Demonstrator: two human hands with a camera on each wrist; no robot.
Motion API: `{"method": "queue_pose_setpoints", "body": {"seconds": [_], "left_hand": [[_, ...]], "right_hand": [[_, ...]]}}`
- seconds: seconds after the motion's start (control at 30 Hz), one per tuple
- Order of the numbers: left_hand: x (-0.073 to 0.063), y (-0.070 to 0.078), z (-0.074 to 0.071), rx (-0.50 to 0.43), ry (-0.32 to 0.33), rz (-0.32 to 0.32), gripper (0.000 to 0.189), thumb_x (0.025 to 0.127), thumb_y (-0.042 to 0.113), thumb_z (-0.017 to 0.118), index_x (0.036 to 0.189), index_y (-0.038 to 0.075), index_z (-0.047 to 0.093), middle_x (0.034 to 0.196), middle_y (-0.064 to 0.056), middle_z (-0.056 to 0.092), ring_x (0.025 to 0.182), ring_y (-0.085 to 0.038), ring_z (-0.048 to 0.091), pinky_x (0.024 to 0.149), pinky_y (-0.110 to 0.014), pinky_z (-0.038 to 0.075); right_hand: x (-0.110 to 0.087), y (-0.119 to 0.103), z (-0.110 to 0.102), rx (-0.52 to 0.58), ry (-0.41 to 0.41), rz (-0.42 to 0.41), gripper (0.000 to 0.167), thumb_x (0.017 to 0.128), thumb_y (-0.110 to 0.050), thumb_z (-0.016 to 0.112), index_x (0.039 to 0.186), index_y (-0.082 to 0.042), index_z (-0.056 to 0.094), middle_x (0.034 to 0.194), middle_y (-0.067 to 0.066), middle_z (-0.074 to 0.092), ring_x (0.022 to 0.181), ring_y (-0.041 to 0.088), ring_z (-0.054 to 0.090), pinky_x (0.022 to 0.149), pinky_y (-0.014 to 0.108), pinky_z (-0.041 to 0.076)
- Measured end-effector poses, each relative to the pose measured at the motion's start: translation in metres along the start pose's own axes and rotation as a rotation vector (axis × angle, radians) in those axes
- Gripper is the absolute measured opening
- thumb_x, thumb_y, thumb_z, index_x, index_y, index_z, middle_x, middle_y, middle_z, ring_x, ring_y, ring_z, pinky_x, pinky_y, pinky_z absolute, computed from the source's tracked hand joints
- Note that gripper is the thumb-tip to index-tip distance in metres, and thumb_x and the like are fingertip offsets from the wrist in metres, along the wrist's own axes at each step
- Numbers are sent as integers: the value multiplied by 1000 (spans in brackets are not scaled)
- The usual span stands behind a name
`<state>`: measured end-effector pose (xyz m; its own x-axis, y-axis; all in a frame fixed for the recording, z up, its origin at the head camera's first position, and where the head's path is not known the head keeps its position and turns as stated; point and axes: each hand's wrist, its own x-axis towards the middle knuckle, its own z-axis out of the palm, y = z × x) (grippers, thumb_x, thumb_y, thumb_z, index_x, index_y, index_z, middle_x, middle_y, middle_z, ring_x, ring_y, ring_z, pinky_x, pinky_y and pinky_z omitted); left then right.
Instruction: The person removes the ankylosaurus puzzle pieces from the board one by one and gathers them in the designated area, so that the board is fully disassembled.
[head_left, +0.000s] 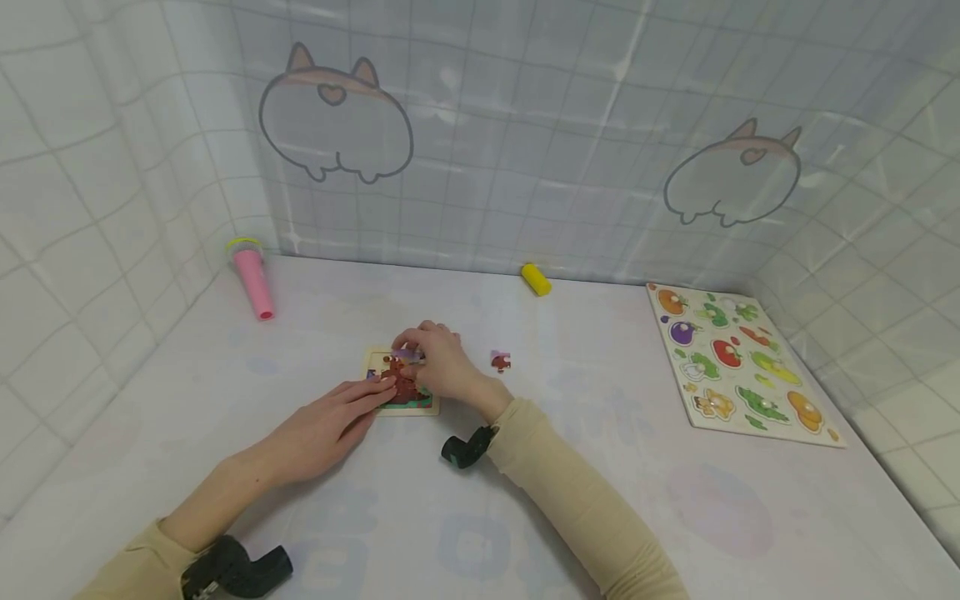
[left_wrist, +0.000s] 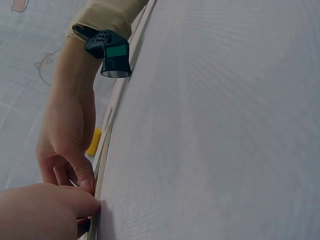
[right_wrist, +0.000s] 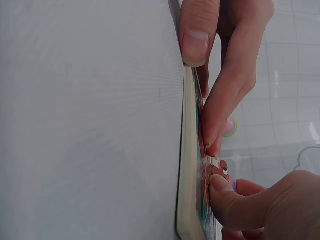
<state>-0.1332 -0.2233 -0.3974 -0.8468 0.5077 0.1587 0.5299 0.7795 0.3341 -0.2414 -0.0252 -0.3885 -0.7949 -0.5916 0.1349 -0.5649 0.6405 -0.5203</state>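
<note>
A small framed jigsaw puzzle [head_left: 411,410] with a brown figure lies flat on the table. My left hand [head_left: 330,421] rests on its left part with fairly straight fingers. In the right wrist view, the left thumb [right_wrist: 196,42] lies at the frame's near edge while the fingertips touch the picture. Over the upper half of the puzzle, my right hand [head_left: 444,362] pinches a purple and brown jigsaw piece [right_wrist: 220,171] between thumb and fingers. That piece is tilted up from the picture surface. Another jigsaw piece [head_left: 500,361], also purple and brown, lies on the table just right of the right hand.
A pegged vegetable puzzle board [head_left: 742,358] lies at the right side. Near the back wall is a yellow cylinder [head_left: 536,280]. At the back left lies a pink tapered tube [head_left: 255,283] with a yellow-green rim. Patterned curtain-like walls enclose the table's back and sides.
</note>
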Motion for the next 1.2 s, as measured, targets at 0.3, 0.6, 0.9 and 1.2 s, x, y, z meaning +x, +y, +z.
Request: {"method": "queue_pose_setpoints", "body": {"seconds": [0.3,0.6,0.9,1.2], "left_hand": [[0,0,-1,-6,15,13,43,99,11,60,141,7,57,148,-11,52,135,-32,50,104,-52,48],[-1,-1,0,-1,12,12,44,99,12,60,143,9,56,149,-10,51,136,-33,49,105,-52,47],[0,-1,0,3,17,12,44,99,12,61,143,9,56,148,-10,52,134,-32,50,104,-51,48],[0,-2,3,7,18,22,44,99,12,61,143,8,55,148,-11,52,135,-32,49,103,-51,49]], "right_hand": [[0,2,-1,106,-35,-10,33,91,-7,73,121,-15,65,109,5,63,86,13,58,76,22,48],[0,2,-2,130,-15,8,16,100,-11,61,114,-16,66,102,4,68,86,14,59,77,23,48],[1,2,-3,135,-11,19,14,99,-12,62,112,-12,67,97,3,68,82,13,57,73,21,46],[-2,5,-5,209,-27,40,14,100,-14,60,113,-12,68,97,2,66,84,13,55,74,21,46]]}}
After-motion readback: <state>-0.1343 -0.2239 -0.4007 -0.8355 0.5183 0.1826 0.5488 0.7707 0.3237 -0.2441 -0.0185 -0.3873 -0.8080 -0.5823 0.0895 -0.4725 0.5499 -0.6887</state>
